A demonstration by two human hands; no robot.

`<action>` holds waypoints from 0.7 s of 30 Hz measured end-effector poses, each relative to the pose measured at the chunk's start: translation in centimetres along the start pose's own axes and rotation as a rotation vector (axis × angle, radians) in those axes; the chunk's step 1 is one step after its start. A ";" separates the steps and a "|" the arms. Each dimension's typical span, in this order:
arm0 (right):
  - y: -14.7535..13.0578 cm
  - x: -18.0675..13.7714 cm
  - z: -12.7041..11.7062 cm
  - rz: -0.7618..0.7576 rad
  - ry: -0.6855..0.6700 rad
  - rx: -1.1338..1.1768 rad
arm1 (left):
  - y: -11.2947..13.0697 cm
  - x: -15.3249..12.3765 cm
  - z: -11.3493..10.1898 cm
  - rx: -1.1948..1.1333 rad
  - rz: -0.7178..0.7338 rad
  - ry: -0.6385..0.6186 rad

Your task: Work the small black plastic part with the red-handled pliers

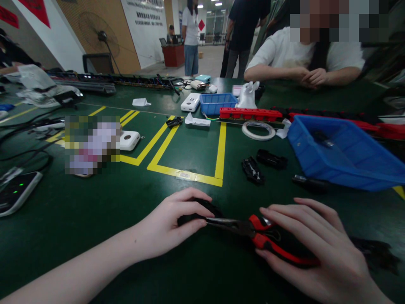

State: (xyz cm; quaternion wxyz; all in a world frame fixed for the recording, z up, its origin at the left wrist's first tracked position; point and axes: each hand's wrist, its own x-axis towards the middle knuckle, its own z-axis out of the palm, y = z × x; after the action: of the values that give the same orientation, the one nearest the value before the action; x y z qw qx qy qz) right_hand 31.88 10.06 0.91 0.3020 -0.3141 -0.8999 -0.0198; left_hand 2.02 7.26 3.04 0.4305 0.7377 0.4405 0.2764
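My left hand (172,221) is closed around a small black part (202,211) lying on the green table (95,228). My right hand (313,245) is wrapped over the red and black handles of a pair of pliers (253,232). The pliers' metal jaws point left and reach into the black part at my left fingertips. Both hands rest low on the table near its front edge.
Two loose black parts (264,164) lie beyond my hands, beside a tilted blue bin (344,154). A tape roll (258,130), a red strip (249,113), a small blue tray (218,102) and white power banks (129,140) lie farther back. Yellow tape lines (186,173) mark the table. A person in white sits opposite.
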 end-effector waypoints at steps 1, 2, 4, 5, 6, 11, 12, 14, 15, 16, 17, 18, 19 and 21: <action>0.0 0.0 0.0 0.007 0.003 0.002 | 0.0 0.0 0.0 0.007 -0.003 0.000; 0.0 0.0 0.0 0.010 0.003 0.002 | 0.0 0.0 0.1 0.016 -0.005 0.004; 0.0 0.1 0.0 0.007 0.000 -0.002 | -0.1 0.1 0.2 0.050 -0.008 0.019; 0.0 0.1 0.0 0.003 -0.002 -0.006 | -0.2 0.1 0.3 0.079 -0.004 0.026; 0.1 0.2 0.0 -0.004 -0.003 -0.010 | -0.3 0.1 0.3 0.111 0.003 0.033; 0.1 0.3 -0.1 -0.016 -0.009 -0.028 | -0.4 0.0 0.3 0.218 0.031 0.011; 0.1 0.3 -0.2 -0.015 -0.006 -0.032 | -0.4 -0.1 0.3 0.227 0.033 0.006; 0.0 0.3 -0.2 -0.011 0.002 -0.042 | -0.4 -0.1 0.2 0.240 0.038 0.002; 0.0 0.3 -0.2 -0.011 0.008 -0.045 | -0.5 -0.1 0.2 0.244 0.043 0.002; 0.0 0.3 -0.2 -0.013 0.011 -0.048 | -0.5 -0.1 0.2 0.247 0.048 0.001; 0.0 0.3 -0.2 -0.018 0.013 -0.050 | -0.5 -0.1 0.2 0.247 0.053 0.001; 0.1 0.3 -0.2 -0.022 0.016 -0.052 | -0.5 -0.1 0.2 0.246 0.058 0.004; 0.1 0.3 -0.2 -0.028 0.018 -0.053 | -0.5 -0.1 0.2 0.241 0.063 0.010; 0.2 0.3 -0.2 -0.041 0.019 -0.051 | -0.6 -0.1 0.3 0.227 0.076 0.026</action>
State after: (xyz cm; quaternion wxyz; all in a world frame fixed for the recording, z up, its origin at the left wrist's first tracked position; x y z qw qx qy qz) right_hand 31.87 10.32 1.21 0.3022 -0.3028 -0.9024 -0.0518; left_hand 1.94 7.19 2.39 0.3279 0.7942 0.4462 0.2503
